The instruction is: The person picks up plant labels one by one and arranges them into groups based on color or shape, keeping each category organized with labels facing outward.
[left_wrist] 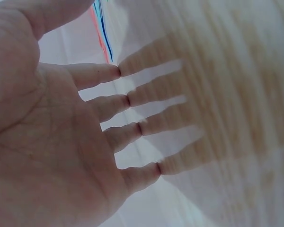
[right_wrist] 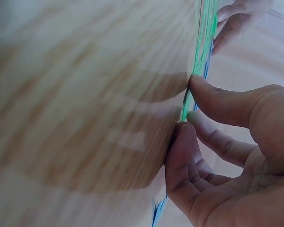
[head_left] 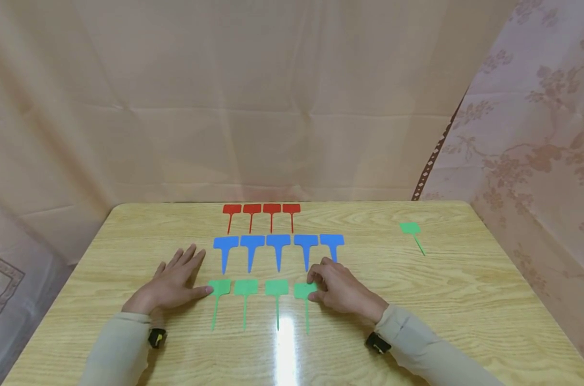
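Green T-shaped plant labels lie in a row on the table. My right hand [head_left: 342,289] pinches the head of the rightmost one [head_left: 304,291] at its right end, between thumb and bent fingers. In the right wrist view the thumb [right_wrist: 222,101] and fingertips meet the thin green edge [right_wrist: 184,109] at the tabletop. My left hand [head_left: 173,281] rests on the table with fingers spread, its thumb tip touching the leftmost green label [head_left: 219,287]. The left wrist view shows the left palm [left_wrist: 57,137], with straight fingertips touching the surface.
Behind the green row lie several blue plant labels [head_left: 278,241], then several red ones [head_left: 271,209] near the far edge. A single green label [head_left: 410,228] lies tilted at the far right of the wooden table [head_left: 465,300]. A beige curtain [head_left: 272,107] hangs behind.
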A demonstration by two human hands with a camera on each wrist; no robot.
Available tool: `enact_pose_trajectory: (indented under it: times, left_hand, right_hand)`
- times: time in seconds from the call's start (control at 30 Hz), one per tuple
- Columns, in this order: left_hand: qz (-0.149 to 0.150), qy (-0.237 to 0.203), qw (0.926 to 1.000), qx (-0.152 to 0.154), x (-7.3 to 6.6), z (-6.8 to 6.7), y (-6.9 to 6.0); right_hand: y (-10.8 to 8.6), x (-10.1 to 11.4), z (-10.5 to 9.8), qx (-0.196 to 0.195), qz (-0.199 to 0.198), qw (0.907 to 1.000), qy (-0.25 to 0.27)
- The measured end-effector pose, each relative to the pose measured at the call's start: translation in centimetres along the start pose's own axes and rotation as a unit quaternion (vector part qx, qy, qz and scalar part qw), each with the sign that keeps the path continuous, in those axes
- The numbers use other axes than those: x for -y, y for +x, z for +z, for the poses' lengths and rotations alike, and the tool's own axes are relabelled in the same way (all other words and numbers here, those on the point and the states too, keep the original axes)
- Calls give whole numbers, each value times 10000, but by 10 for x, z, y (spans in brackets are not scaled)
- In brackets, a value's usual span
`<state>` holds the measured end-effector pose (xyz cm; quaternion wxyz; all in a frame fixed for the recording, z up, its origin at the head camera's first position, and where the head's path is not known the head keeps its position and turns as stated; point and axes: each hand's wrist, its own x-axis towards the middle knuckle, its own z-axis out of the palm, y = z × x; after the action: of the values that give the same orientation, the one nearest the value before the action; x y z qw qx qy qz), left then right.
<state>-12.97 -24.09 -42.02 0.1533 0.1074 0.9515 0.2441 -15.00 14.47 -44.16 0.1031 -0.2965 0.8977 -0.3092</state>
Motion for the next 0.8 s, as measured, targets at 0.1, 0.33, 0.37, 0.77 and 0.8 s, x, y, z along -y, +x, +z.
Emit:
enact_pose_trajectory:
  times: [0.1,0.33,0.37,0.77,0.8]
  left_hand:
    - [-45,1,10000,18,0,1,0]
    - [-28,13,10000,86,0,-2,0]
    - [-26,6,9999,99,0,-2,0]
    - [-28,9,9999,149,-2,-4,0]
    - [-32,3,9999,152,-2,-5,0]
  right_hand:
    - [0,1,0,26,8,10000,-5]
    - [1,2,-1,68,30,10000,-53]
    - [1,2,-1,68,21,10000,-59]
    - [-7,-16,-24,-215,192,9992,292]
    - [-9,-20,-29,-296,217,9990,271]
